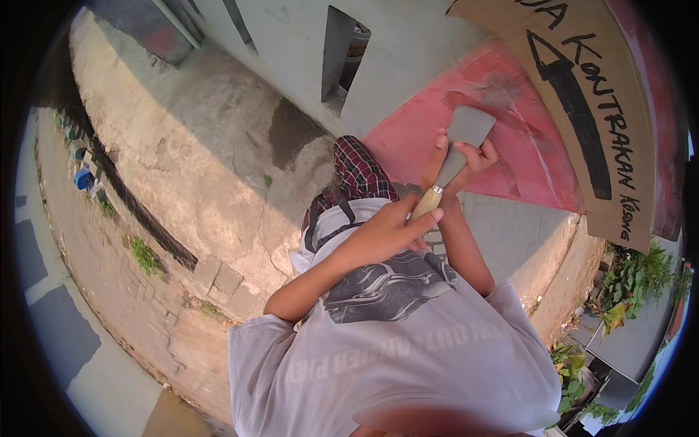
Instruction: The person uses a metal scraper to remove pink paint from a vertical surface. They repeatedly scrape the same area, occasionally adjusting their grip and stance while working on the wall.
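Observation:
A putty knife (451, 170) with a broad grey metal blade and a pale wooden handle is held tilted in front of my body, its blade up and to the right. My left hand (397, 229) is closed around the wooden handle, the thumb lying along it. Farther up, my right hand (460, 162) has its fingers curled about the blade's narrower part, with fingertips showing on both sides. Part of the right palm is hidden behind the metal. Behind the blade is a red-painted wall panel (502, 109) with scuffed, paler patches.
A brown cardboard sign (619, 138) with black lettering and an arrow hangs at the right. A pale wall (291, 44) with narrow openings rises ahead. Cracked concrete (211, 167) spreads to the left, beside a dark gutter (138, 197). Green plants (633, 280) grow at the right.

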The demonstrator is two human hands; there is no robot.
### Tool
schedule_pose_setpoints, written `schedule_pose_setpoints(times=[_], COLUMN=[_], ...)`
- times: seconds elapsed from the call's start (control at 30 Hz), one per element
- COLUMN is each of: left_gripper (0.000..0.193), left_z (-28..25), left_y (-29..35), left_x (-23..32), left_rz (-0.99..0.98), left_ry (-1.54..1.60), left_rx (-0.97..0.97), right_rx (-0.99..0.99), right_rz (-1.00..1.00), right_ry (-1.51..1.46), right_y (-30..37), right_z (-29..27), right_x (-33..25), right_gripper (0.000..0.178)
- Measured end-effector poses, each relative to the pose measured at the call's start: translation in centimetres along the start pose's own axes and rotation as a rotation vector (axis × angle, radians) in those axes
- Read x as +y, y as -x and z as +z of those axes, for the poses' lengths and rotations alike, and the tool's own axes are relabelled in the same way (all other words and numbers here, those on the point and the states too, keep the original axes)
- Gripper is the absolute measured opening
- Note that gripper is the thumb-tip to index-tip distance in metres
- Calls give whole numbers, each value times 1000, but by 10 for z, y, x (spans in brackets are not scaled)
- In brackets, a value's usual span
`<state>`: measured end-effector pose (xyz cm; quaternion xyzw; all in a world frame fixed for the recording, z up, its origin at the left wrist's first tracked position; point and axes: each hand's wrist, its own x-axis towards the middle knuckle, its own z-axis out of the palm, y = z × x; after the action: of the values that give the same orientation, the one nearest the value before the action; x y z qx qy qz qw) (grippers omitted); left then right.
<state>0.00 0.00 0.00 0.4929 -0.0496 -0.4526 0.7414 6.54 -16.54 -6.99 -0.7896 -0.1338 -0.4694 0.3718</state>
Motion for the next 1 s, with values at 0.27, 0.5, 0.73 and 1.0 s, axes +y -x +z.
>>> schedule_pose_setpoints(times=[0.27,0.5,0.73,1.0], left_gripper=[22,27,46,43], left_z=[-19,-19,-35,-41], left_y=[-6,-17,-49,-78], left_x=[-16,-25,-42,-61], left_rz=[231,385,722,666], left_ry=[101,-128,-504,-323], left_rx=[18,289,319,267], right_rx=[-189,-277,-344,-286], right_rz=[-50,997,941,877], right_ry=[-95,-1190,-1032,-915], right_y=[-12,-40,-45,-37], right_z=[-5,-17,-2,1], right_x=[-22,-61,-61,-48], right_gripper=[57,39,35,36])
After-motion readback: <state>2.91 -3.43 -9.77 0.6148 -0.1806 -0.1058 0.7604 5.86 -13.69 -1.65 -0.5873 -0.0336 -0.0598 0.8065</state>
